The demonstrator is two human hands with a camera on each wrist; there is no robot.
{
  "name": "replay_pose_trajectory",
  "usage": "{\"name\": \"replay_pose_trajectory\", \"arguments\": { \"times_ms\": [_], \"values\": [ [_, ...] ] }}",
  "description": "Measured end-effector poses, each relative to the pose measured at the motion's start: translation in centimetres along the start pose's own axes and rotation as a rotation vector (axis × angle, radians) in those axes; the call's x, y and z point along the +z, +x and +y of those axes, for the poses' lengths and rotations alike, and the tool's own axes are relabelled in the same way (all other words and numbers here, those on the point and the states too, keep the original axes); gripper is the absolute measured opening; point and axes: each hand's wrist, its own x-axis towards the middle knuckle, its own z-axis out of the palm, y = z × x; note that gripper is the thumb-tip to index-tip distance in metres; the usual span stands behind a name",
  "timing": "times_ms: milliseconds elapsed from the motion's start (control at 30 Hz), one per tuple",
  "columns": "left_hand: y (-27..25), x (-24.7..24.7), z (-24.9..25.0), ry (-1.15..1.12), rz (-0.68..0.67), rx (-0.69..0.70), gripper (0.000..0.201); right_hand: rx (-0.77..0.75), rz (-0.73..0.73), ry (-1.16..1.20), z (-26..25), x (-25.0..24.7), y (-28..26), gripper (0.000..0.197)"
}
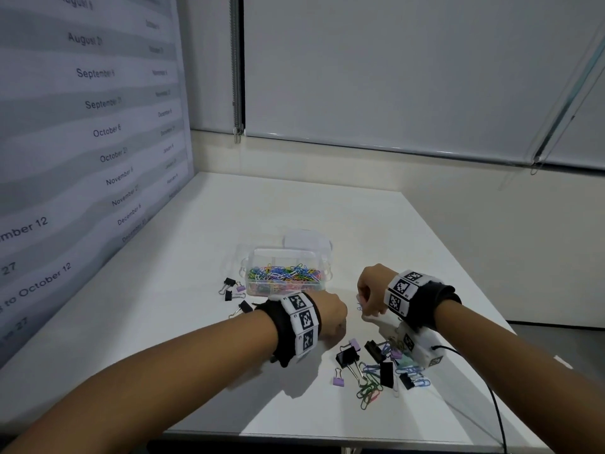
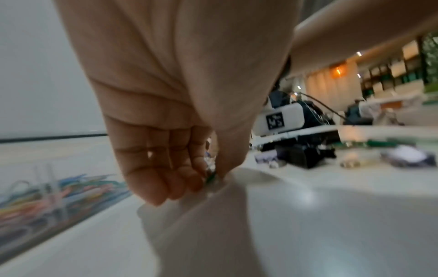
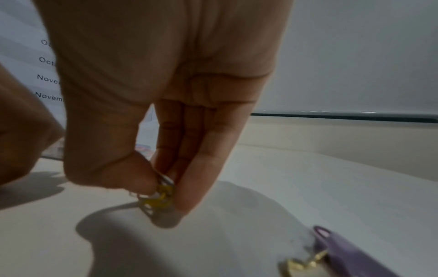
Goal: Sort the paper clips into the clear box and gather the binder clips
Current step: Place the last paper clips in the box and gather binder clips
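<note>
A clear box [image 1: 253,257] holding many coloured paper clips [image 1: 284,273] stands mid-table; it appears blurred in the left wrist view [image 2: 47,174]. Just in front of it, my left hand [image 1: 337,317] curls its fingers and pinches a green paper clip [image 2: 210,178] against the thumb. My right hand [image 1: 365,304], close beside it, pinches yellow and silver paper clips [image 3: 159,196] between thumb and fingers just above the table. A mixed pile of paper clips and black and purple binder clips [image 1: 376,365] lies under my right wrist. A purple binder clip [image 3: 343,251] lies near the right hand.
Three small binder clips [image 1: 234,290] lie left of the box, and another [image 1: 244,308] lies by my left wrist. A printed date panel [image 1: 91,132] walls the left side. The table's front edge [image 1: 327,435] is near, and a cable [image 1: 494,398] trails from my right wrist.
</note>
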Motion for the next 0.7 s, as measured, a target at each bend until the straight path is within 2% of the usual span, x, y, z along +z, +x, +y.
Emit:
{"name": "replay_pose_trajectory", "arguments": {
  "times_ms": [167, 300, 367, 500, 600, 700],
  "values": [
    [-1.5, 1.4, -1.3, 0.019, 0.058, -0.023, 0.029, -0.048, 0.067, 0.022, -1.4, -2.1, 0.7, 0.017],
    [-2.6, 1.2, -2.9, 0.022, -0.037, -0.044, 0.028, -0.104, 0.19, 0.119, -3.6, -4.0, 1.8, 0.017],
    [-3.2, 1.1, -3.6, -0.015, -0.041, -0.033, 0.026, -0.141, 0.209, 0.162, -4.7, -4.3, 2.4, 0.02],
    [-4.4, 0.4, -5.1, -0.176, 0.183, -0.078, 0.021, -0.193, 0.249, 0.266, -5.5, -4.2, 3.6, 0.005],
    [-4.7, -1.4, -6.9, -0.187, 0.261, -0.081, 0.022, -0.178, 0.299, 0.375, -5.4, -4.0, 3.7, 0.013],
    [-4.5, -2.9, -8.9, -0.172, 0.346, -0.148, 0.022, -0.144, 0.342, 0.386, -4.6, -4.1, 3.3, 0.018]
  ]
}}
